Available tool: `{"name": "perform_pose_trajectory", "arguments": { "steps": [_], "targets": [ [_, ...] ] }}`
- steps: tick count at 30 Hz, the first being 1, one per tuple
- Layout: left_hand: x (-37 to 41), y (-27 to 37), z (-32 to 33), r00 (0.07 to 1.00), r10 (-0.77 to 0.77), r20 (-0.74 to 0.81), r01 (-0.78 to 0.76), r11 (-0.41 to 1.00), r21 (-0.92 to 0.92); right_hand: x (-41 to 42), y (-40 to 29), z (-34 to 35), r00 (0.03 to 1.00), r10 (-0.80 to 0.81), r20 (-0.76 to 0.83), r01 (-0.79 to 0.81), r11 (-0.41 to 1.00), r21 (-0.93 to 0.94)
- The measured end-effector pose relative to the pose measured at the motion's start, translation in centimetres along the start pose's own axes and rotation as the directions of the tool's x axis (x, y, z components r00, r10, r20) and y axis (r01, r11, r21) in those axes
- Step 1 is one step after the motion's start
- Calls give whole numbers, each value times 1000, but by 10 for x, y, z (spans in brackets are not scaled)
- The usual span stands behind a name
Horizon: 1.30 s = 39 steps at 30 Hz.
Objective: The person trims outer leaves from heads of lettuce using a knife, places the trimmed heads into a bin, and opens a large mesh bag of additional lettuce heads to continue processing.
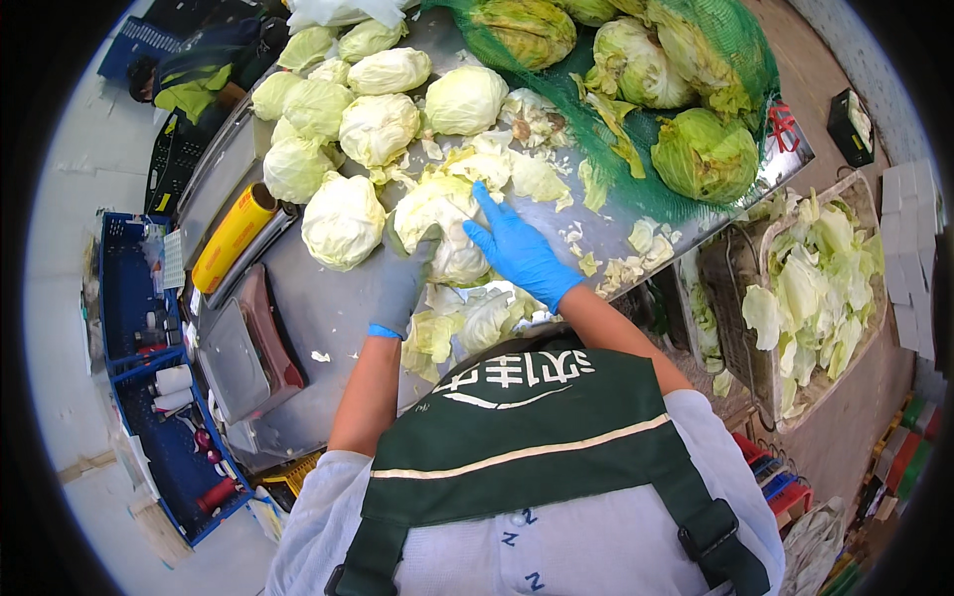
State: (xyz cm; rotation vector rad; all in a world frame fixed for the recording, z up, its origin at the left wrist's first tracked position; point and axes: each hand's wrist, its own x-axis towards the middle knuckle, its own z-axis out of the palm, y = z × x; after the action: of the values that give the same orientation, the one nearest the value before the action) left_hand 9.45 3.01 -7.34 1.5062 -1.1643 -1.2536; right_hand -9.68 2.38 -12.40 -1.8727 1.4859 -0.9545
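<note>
A pale cabbage head (440,216) rests on the metal table in front of me, between my two hands. My left hand (406,279), in a grey work glove with a blue cuff beneath, grips its left side. On the other side my right hand (514,242), in a blue disposable glove, presses against the head with fingers spread. Loose leaves (514,171) lie just beyond the cabbage, and more trimmed leaves (484,320) are heaped on my side of it. Left of it sits another trimmed cabbage (343,222). The underside of the held cabbage is hidden.
Several trimmed cabbages (380,128) cluster at the back left. A green mesh sack (618,186) holds untrimmed heads at the back right. A yellow roll (235,238) and a scale (238,357) stand left. A crate of leaves (816,290) is right. Another person (194,78) bends over far left.
</note>
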Motion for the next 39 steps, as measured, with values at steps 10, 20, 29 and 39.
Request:
{"name": "perform_pose_trajectory", "arguments": {
  "steps": [10, 20, 29, 39],
  "targets": [
    [-7, -19, 11, 989, 114, -98, -105, 990, 91, 32, -12, -19, 973, 114, 199, -82, 983, -162],
    [-22, -29, -12, 983, 162, 90, -165, 986, 28, 64, 14, -58, 967, 256, 17, -242, 887, 393],
    [-21, 19, -5, 953, 177, 246, -227, 955, 192, 59, -22, -91, 880, -124, 459, 86, 991, 102],
    [-21, 14, 5, 961, 270, 61, -276, 929, 246, 47, -40, -97, 909, -208, 362, 292, 937, -193]
  ]
}}
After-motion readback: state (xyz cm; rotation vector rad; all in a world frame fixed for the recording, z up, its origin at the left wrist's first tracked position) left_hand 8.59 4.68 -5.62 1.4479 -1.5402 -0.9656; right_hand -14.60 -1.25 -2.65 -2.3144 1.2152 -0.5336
